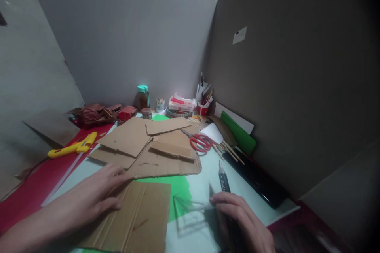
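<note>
Fingers of my left hand lie spread and flat, pressing the near cardboard sheet, gripping nothing. My right hand's fingers are curled at a clear plastic ruler, just right of that sheet; whether they pinch it I cannot tell.

Items, largest first, placed from the near cardboard sheet:
- Table, white, beneath it.
- Stack of cardboard pieces, just behind, touching its far edge.
- Green paper, under its right side, showing beyond.
- Black flat case, well to the right.
- Yellow glue gun, behind and left.
- Red scissors, behind and right, on the stack's edge.
- Marker pen, right, just beyond my right hand.
</note>
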A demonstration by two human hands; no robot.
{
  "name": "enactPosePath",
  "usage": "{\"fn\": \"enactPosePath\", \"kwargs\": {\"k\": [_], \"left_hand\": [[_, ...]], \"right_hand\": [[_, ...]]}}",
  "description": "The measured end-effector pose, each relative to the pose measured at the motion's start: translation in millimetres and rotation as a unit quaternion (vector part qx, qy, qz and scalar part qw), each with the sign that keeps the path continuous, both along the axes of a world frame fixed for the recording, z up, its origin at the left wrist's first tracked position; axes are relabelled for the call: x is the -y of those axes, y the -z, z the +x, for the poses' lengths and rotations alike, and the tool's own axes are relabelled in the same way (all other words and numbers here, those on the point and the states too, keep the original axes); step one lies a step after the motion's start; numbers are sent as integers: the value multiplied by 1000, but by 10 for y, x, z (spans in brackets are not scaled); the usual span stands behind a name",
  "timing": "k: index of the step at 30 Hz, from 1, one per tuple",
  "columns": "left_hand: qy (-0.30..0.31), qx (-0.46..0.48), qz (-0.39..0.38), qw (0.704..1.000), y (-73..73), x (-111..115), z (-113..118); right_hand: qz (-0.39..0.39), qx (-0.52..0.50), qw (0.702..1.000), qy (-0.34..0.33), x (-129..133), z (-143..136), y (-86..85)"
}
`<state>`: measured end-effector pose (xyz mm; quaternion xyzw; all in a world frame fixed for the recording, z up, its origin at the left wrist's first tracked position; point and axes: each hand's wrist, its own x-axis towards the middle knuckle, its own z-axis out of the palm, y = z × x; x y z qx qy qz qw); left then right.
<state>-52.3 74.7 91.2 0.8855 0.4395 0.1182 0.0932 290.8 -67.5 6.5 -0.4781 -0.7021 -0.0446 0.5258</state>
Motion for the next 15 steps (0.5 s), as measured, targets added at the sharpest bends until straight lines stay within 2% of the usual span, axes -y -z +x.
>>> {"fn": "enactPosePath", "kwargs": {"k": [5,8,11,15], "left_hand": [[5,-59,-108,992,-56,-31,116],[15,-90,-165,982,-128,-57,203],[21,-101,-183,978,-186,-91,281],[23,-96,-169,981,-208,-120,330]], "right_hand": [[19,9,998,63,67,-40,111],[28,-8,997,73,79,-60,166],[42,-25,996,76,68,-72,169],[39,-40,995,88,55,-98,140]]}}
